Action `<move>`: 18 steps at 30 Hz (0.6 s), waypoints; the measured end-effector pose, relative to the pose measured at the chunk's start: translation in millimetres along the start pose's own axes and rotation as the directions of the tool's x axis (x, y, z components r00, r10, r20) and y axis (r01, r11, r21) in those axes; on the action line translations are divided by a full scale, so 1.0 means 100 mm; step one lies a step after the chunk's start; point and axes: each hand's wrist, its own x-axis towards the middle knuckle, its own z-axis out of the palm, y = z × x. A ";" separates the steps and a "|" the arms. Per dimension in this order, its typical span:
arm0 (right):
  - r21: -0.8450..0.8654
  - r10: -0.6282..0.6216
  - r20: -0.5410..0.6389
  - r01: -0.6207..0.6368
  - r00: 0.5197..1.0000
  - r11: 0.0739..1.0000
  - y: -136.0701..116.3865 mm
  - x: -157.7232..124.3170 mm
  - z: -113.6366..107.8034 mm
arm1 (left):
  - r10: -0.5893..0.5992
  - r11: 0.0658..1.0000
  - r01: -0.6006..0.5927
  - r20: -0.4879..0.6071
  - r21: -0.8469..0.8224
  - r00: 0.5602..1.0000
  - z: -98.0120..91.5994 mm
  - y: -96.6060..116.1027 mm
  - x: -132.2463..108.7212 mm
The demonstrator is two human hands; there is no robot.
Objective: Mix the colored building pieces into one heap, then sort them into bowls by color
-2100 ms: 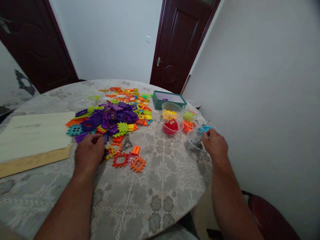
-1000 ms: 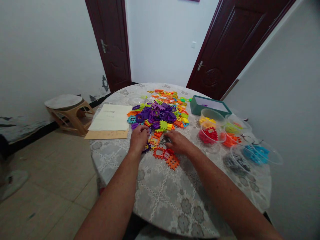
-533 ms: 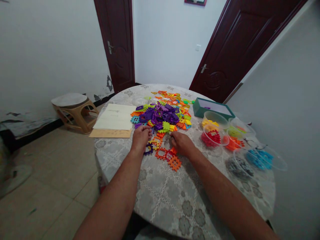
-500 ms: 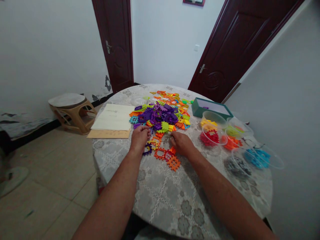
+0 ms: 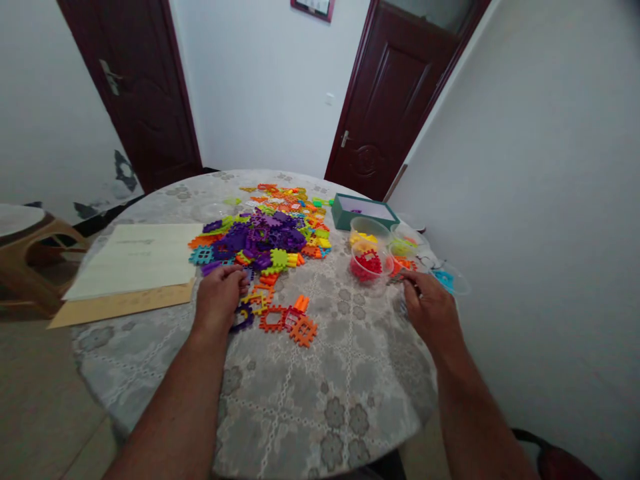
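Observation:
My left hand (image 5: 223, 292), fingers curled, rests at the near left edge of a heap of toothed plastic building pieces (image 5: 267, 237), mostly purple. Whatever lies within its fingers is hidden. On the right, my right hand (image 5: 431, 303) pinches a small grey building piece (image 5: 396, 277), held over the bowls' near side. Close by is a clear bowl of red pieces (image 5: 367, 265); a bowl with blue pieces (image 5: 445, 280) shows partly behind the hand. Between my hands lie a yellow piece (image 5: 257, 303), a dark purple piece (image 5: 244, 318) and an orange window piece (image 5: 303, 331).
Clear bowls with yellow pieces (image 5: 364, 240) and orange pieces (image 5: 403, 265) stand at the right, before a green box (image 5: 345, 219). Paper sheets (image 5: 140, 257) lie at the left of the round table. A stool (image 5: 40, 260) stands beyond its left side.
My right hand has moved right, from beside the loose pieces to the bowls, and a grey piece now shows in its fingers. The view has turned right; my left hand stays by the heap.

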 end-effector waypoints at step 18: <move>0.484 -0.447 0.465 0.203 0.764 0.851 -1.30 -0.13 0.44 | 0.026 0.999 -0.026 -0.013 0.042 1.000 0.01 -0.04 -0.03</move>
